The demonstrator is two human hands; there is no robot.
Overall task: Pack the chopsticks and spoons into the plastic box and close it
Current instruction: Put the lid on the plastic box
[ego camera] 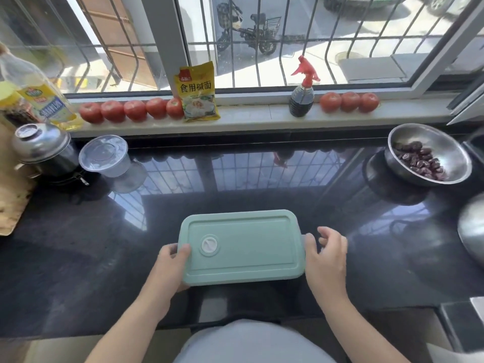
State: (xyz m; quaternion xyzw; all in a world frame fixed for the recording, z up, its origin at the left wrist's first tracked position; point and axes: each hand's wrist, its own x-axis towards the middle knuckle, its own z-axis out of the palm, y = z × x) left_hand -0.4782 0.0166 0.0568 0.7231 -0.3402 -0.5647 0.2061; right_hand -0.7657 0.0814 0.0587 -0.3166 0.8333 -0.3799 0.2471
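A mint-green rectangular plastic box (pixel 242 247) with rounded corners sits between the two hands on a glossy black stone worktop (pixel 78 258) that mirrors the window bars. Its matte lid is on, with a raised border running round the top and a round white valve cap (pixel 209 246) set near the left hand's end. The box's long axis runs from one hand to the other, across the person's front, and its flat top faces up.

The left hand (pixel 171 268) grips the box's left short end, thumb curled over the lid's edge and the other fingers hidden below the rim. The right hand (pixel 324 254) is at the right short end: its thumb touches the lid's edge, while the other fingers are loosely curled just beyond the box, and whether they touch it cannot be told. No chopsticks or spoons show outside the box.

Beyond the hands, along the pale window sill, lies a row of smooth red tomatoes (pixel 131 110), a yellow crinkled packet (pixel 198 93) and a dark bottle with a red spray head (pixel 302 93). Far beyond the right hand stands a round steel bowl holding wrinkled dark red dates (pixel 421 161). Beyond the left hand are a clear round plastic tub (pixel 104 156) and a steel pot with a domed lid (pixel 42 148).
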